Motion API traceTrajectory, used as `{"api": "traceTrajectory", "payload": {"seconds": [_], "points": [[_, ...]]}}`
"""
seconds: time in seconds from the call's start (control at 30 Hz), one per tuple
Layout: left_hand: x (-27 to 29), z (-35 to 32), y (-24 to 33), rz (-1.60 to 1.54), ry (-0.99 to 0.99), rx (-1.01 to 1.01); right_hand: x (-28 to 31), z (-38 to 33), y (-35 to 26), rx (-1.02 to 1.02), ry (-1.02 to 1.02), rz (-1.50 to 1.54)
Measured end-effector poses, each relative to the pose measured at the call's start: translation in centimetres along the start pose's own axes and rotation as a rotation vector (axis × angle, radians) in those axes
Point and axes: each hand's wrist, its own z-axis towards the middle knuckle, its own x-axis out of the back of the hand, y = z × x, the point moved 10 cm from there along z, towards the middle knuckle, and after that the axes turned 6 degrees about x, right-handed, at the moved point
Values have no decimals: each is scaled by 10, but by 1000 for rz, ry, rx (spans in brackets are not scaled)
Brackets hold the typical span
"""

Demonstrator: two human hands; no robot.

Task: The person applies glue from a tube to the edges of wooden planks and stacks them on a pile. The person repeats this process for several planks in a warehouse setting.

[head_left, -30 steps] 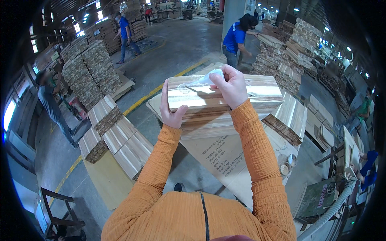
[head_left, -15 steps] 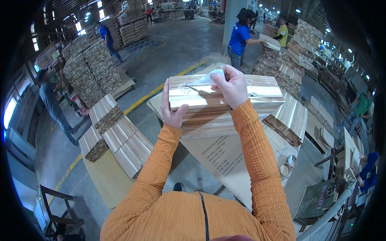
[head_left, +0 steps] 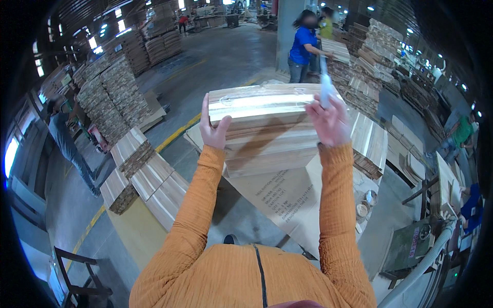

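A pale, striped wooden board [head_left: 257,104] lies topmost on a stack of similar boards [head_left: 272,146] in front of me. My left hand [head_left: 214,132] grips its left end, fingers along the end and thumb on the near side. Over the right end, my right hand [head_left: 331,120] is closed around a whitish squeeze bottle [head_left: 326,90], its narrow nozzle pointing up. Motion blurs the bottle and hand. Faint curved marks show on the board's upper face, near its left end and right of the middle.
Printed cardboard [head_left: 280,197] lies under the stack. More board stacks stand left [head_left: 159,179] and right [head_left: 367,141]. Small round containers [head_left: 365,205] sit at the right. A co-worker in blue [head_left: 303,49] handles boards beyond; a dark chair frame [head_left: 82,272] stands lower left.
The bottle has swung from pointing down-left at the board to nozzle-up, and my right hand has moved right. My left hand stays at the board's left end. The view has shifted slightly.
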Motion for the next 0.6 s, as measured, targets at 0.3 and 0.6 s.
{"api": "traceTrajectory", "payload": {"seconds": [0.3, 0.6], "points": [[1, 15, -36, -30, 36, -36, 231, -216, -100, 231, 561, -420], [46, 3, -77, 29, 109, 208, 292, -389, -97, 34, 846, -1826]]}}
